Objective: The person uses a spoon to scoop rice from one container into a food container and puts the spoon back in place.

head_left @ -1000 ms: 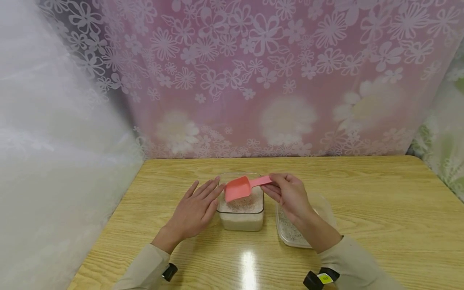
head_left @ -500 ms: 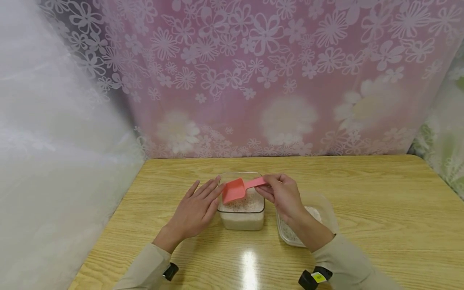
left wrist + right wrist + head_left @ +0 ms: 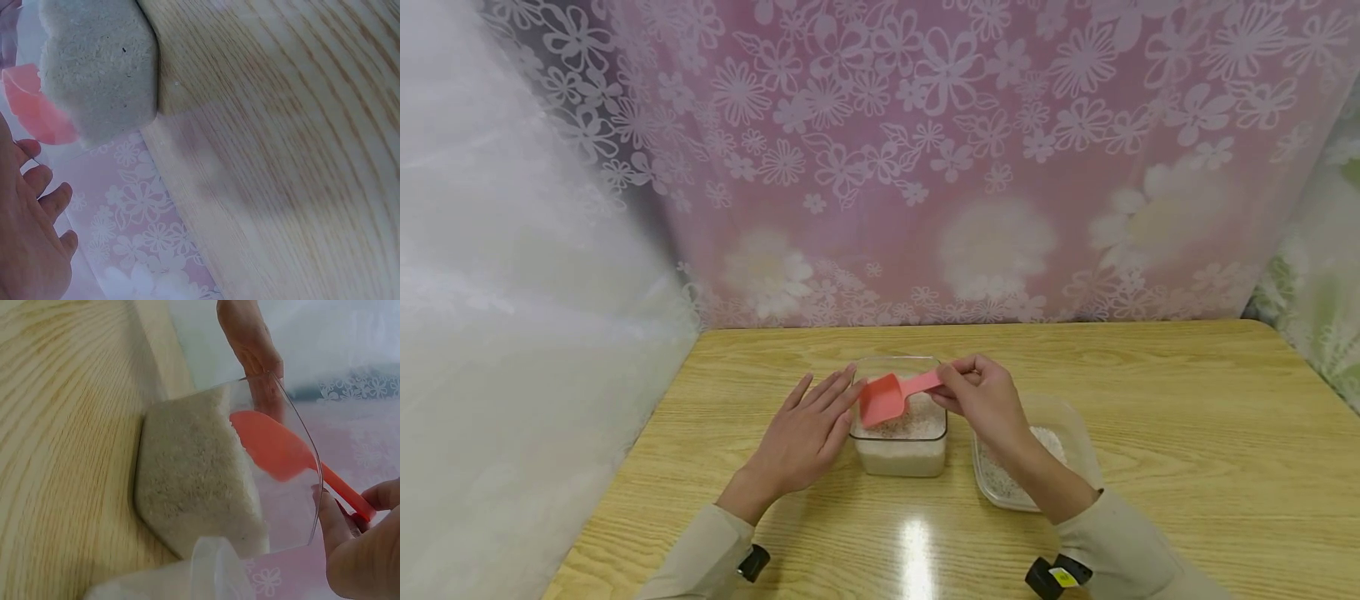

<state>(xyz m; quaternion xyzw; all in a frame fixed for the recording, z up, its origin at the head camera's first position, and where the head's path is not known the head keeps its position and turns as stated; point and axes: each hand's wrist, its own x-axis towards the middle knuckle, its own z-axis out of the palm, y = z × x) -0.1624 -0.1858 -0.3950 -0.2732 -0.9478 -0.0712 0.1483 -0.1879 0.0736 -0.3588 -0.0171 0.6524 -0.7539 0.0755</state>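
Observation:
A pink scoop (image 3: 882,400) is pinched by its handle between the thumb and fingers of my right hand (image 3: 992,404). Its tilted bowl sits inside a clear square container (image 3: 900,439), touching the surface of the white grains, which look like rice (image 3: 187,465). Some darker specks lie on top near the bowl. My left hand (image 3: 803,437) rests with straight fingers against the container's left side, fingertips at the rim. In the left wrist view, the scoop's bowl (image 3: 40,115) shows through the transparent wall.
A second, lower clear plastic container (image 3: 1081,433) with speckled white grains stands to the right, partly under my right forearm. Both stand on a wood-grain table (image 3: 1195,417). A pink flowered curtain (image 3: 880,208) hangs behind its far edge.
My right hand has moved the scoop slightly left and lower over the grains. The dark specks look more spread out. The left hand has stayed in place.

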